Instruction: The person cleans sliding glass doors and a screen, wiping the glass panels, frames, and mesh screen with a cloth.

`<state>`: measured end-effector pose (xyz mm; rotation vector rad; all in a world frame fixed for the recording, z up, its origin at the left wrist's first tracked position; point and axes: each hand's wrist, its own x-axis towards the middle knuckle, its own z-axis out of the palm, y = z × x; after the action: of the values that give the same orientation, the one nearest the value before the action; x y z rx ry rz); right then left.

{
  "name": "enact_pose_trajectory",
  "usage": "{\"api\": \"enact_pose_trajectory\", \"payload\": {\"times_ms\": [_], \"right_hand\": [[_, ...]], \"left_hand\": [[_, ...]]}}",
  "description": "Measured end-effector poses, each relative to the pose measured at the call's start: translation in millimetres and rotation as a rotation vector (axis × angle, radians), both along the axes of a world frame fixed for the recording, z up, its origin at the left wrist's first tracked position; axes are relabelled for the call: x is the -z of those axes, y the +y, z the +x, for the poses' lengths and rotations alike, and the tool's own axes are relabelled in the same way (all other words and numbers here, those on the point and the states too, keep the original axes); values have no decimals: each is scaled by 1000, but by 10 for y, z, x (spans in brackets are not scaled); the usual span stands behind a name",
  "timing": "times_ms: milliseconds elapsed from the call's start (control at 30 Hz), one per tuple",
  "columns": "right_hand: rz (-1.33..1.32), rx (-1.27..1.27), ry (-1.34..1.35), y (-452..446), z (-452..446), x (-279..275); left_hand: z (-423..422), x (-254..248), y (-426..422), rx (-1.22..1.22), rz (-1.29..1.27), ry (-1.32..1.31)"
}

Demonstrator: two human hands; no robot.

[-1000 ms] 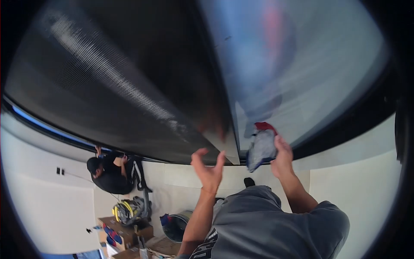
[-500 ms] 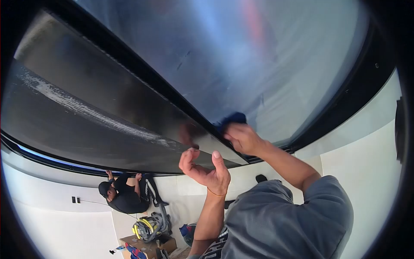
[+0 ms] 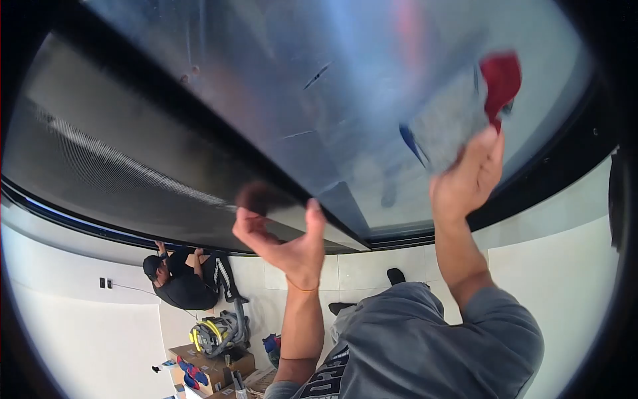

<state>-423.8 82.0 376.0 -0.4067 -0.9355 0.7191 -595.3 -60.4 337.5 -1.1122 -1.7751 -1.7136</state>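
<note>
- Head view: the right hand [image 3: 468,176] holds the grey, red and blue cloth [image 3: 455,116] between thumb and fingers at its near edge, the cloth fanned out to the far side of the hand.
- Half a second ago this hand had the cloth bunched, its dark blue part showing, at the near left edge of the glass panel [image 3: 359,133]. Now it is farther out and to the right, in front of the panel's right part. The cloth is thus well apart from the black frame bar [image 3: 256,161]; whether it touches the glass I cannot tell.
- The left hand [image 3: 286,249] holds nothing, thumb and curled fingers spread apart, as in the earlier pictures. Its thumb tip overlaps the frame bar in the view; contact cannot be told.
- A thin dark mark [image 3: 317,76] shows on the glass, far and left of the cloth, so the cloth does not cover it.
- Left of the bar, the dark panel [image 3: 119,183] bears a long whitish streak [image 3: 143,159].
- To the near left, a co-worker [image 3: 183,286] in black sits low beside the panel's bottom edge, much as before. A yellow and grey vacuum cleaner [image 3: 219,332] and a cardboard box [image 3: 242,366] stand nearer.
</note>
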Motion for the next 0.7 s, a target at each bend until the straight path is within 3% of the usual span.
{"api": "enact_pose_trajectory", "payload": {"times_ms": [33,67,133,200,267,367,433,500,533,600,667,700], "right_hand": [[129,7,-33,-6,-165,-313],[253,54,-228,-23,-263,-508],[525,52,-457,-62,-563,-642],[635,-180,-580,-136,-871,-300],[500,-418,-717,-327,-1165,475],[254,-401,-879,-662,-1279,1979],[-141,-284,-1006,-770,-1153,3076],[-439,-23,-721,-779,-922,2877],[-699,-14,-453,-651,-830,2670],[-682,114,-7,-294,-611,2167],[-500,167,201,-275,-568,1177],[-454,200,143,-275,-636,850]], "left_hand": [[-30,-89,-27,1,-5,-75],[-94,-109,-60,-12,-10,-96],[-229,-124,-166,-43,-19,-132],[-334,-124,-252,-59,-37,-111],[-489,-100,-312,-38,-31,-102],[-647,-108,-437,-29,-42,-52],[-760,-90,-528,2,-68,-49],[-857,-7,-598,65,-95,-65],[-893,-1,-607,98,-115,-76],[-917,49,-579,117,-122,-50],[-912,40,-572,139,-117,-32],[-928,24,-552,162,-92,-32]]}}
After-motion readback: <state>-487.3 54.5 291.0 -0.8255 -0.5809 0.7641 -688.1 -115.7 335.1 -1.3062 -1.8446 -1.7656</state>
